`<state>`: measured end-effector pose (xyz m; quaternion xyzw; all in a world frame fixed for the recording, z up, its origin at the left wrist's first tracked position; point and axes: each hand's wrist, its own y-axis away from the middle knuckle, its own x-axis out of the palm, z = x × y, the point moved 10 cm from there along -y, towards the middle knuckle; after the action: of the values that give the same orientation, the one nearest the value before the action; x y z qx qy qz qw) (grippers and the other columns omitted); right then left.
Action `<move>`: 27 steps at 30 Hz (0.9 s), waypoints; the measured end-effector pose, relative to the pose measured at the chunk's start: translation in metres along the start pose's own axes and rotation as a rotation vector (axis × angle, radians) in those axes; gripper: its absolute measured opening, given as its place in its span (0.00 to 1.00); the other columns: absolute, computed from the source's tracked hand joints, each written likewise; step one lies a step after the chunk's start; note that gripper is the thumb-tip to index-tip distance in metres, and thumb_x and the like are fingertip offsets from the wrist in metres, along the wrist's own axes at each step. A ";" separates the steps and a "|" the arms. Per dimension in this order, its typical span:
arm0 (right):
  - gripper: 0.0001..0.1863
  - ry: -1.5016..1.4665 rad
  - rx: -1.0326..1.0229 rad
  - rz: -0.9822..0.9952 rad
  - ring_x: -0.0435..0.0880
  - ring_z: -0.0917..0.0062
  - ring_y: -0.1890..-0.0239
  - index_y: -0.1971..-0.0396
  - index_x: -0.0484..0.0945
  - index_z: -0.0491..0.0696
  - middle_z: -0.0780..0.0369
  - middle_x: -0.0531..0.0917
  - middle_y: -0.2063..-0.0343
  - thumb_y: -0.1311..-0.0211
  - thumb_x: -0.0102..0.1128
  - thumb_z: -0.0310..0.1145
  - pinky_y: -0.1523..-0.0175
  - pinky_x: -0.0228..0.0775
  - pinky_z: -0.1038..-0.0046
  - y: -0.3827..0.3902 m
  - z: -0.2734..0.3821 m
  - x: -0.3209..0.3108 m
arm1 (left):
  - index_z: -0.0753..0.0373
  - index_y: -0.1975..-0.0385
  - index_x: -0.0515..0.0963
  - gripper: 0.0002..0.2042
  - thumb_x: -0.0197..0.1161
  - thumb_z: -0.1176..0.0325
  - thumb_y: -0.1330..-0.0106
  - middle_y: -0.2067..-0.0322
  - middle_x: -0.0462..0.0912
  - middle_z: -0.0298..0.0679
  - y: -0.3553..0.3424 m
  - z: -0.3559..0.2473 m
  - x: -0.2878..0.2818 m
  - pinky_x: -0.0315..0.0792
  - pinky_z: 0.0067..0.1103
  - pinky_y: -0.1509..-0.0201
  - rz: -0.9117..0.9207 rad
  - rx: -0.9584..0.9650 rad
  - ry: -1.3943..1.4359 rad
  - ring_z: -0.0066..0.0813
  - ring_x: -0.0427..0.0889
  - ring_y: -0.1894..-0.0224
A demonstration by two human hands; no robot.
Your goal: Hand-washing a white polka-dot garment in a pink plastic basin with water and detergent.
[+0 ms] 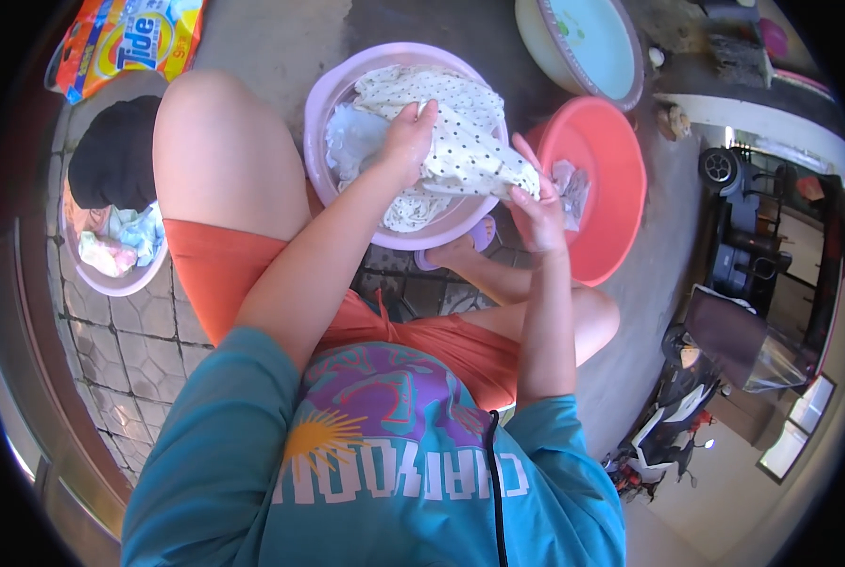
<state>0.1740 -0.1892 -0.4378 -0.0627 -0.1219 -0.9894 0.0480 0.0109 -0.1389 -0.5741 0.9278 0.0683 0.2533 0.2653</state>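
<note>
A white garment with black dots (474,156) stretches between my two hands above a lavender basin (317,123). My left hand (411,144) grips its upper middle part in closed fingers. At the garment's right end, my right hand (540,213) pinches the bunched cloth between thumb and fingers, with one finger stuck out. More dotted white cloth and a pale blue-white piece (351,137) lie in the basin below. Close beside my right hand stands a red basin (621,189) with a small greyish-lilac cloth (571,194) inside.
A large basin of bluish water (592,42) stands at the far right. At left are an orange detergent bag (139,47), a black cloth (115,151) and a small tub of clothes (110,283). A scooter (663,425) is parked at right. My knees flank the lavender basin.
</note>
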 end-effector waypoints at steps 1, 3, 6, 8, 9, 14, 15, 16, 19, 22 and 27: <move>0.19 -0.164 -0.022 0.015 0.77 0.80 0.55 0.52 0.74 0.41 0.64 0.77 0.54 0.44 0.63 0.26 0.49 0.71 0.74 0.006 0.000 0.022 | 0.64 0.54 0.72 0.18 0.54 0.55 0.32 0.62 0.79 0.36 0.004 0.004 0.003 0.74 0.24 0.58 -0.023 -0.057 0.073 0.24 0.78 0.61; 0.16 0.116 0.045 0.036 0.78 0.79 0.56 0.55 0.75 0.44 0.64 0.78 0.55 0.45 0.63 0.26 0.51 0.70 0.76 0.028 -0.019 0.064 | 0.65 0.55 0.73 0.19 0.53 0.54 0.32 0.64 0.79 0.37 0.007 0.009 0.007 0.75 0.24 0.60 0.055 -0.225 0.117 0.25 0.78 0.63; 0.11 1.232 -0.627 0.138 0.81 0.75 0.69 0.67 0.75 0.43 0.59 0.80 0.65 0.42 0.62 0.35 0.63 0.72 0.73 0.034 0.010 0.149 | 0.66 0.61 0.74 0.19 0.51 0.52 0.31 0.71 0.78 0.38 0.018 0.035 0.014 0.75 0.24 0.65 0.152 -0.392 0.148 0.27 0.77 0.72; 0.12 0.939 -0.227 -0.181 0.81 0.71 0.71 0.69 0.74 0.44 0.57 0.80 0.68 0.43 0.62 0.37 0.64 0.72 0.70 -0.025 0.005 0.085 | 0.63 0.65 0.74 0.18 0.49 0.52 0.30 0.74 0.77 0.39 0.032 0.047 0.027 0.75 0.24 0.68 0.021 -0.261 0.457 0.29 0.77 0.75; 0.14 0.613 0.166 -0.480 0.81 0.66 0.72 0.72 0.73 0.44 0.55 0.79 0.72 0.43 0.62 0.39 0.66 0.72 0.67 -0.031 -0.021 0.035 | 0.64 0.65 0.73 0.18 0.46 0.54 0.29 0.73 0.77 0.39 0.044 0.057 0.044 0.75 0.23 0.68 0.090 -0.401 0.458 0.30 0.78 0.74; 0.12 0.792 -0.440 -0.408 0.79 0.58 0.73 0.74 0.74 0.43 0.53 0.77 0.77 0.42 0.59 0.37 0.67 0.69 0.63 0.015 -0.024 0.097 | 0.64 0.64 0.73 0.18 0.47 0.54 0.30 0.73 0.77 0.39 0.011 0.050 0.016 0.74 0.23 0.69 0.199 -0.371 0.296 0.29 0.78 0.74; 0.11 0.803 -0.420 -0.416 0.79 0.58 0.71 0.73 0.73 0.43 0.52 0.78 0.76 0.42 0.58 0.36 0.64 0.69 0.61 0.004 -0.026 0.083 | 0.64 0.65 0.74 0.17 0.48 0.55 0.30 0.74 0.77 0.39 0.020 0.046 0.018 0.74 0.23 0.68 0.098 -0.381 0.317 0.28 0.77 0.74; 0.10 0.814 -0.401 -0.424 0.80 0.57 0.68 0.72 0.73 0.43 0.51 0.78 0.74 0.43 0.58 0.35 0.61 0.69 0.60 -0.006 -0.026 0.068 | 0.64 0.67 0.74 0.16 0.49 0.55 0.31 0.74 0.77 0.38 0.032 0.044 0.022 0.74 0.23 0.67 -0.003 -0.390 0.335 0.27 0.77 0.74; 0.10 0.620 0.087 -0.708 0.79 0.60 0.66 0.71 0.72 0.40 0.48 0.78 0.73 0.42 0.57 0.32 0.56 0.69 0.65 -0.027 -0.029 0.017 | 0.68 0.67 0.77 0.18 0.51 0.56 0.32 0.70 0.80 0.43 0.034 0.056 0.013 0.73 0.24 0.68 -0.098 -0.273 0.136 0.28 0.78 0.73; 0.11 0.797 -0.507 -0.433 0.79 0.59 0.69 0.71 0.71 0.39 0.47 0.78 0.73 0.39 0.54 0.33 0.60 0.70 0.64 0.019 -0.011 0.108 | 0.69 0.65 0.77 0.19 0.50 0.56 0.32 0.66 0.81 0.45 0.026 0.062 -0.002 0.73 0.25 0.63 0.037 -0.374 0.190 0.29 0.79 0.68; 0.15 0.499 0.071 -0.638 0.76 0.64 0.78 0.76 0.69 0.41 0.51 0.76 0.81 0.38 0.54 0.38 0.70 0.68 0.65 -0.035 -0.049 0.020 | 0.66 0.65 0.74 0.18 0.50 0.55 0.32 0.68 0.79 0.44 0.033 0.045 0.025 0.72 0.27 0.56 -0.037 -0.285 0.132 0.32 0.78 0.66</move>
<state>0.1446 -0.1693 -0.4903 0.2219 -0.1539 -0.9346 -0.2313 0.0553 -0.1812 -0.5785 0.8607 0.0661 0.3161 0.3936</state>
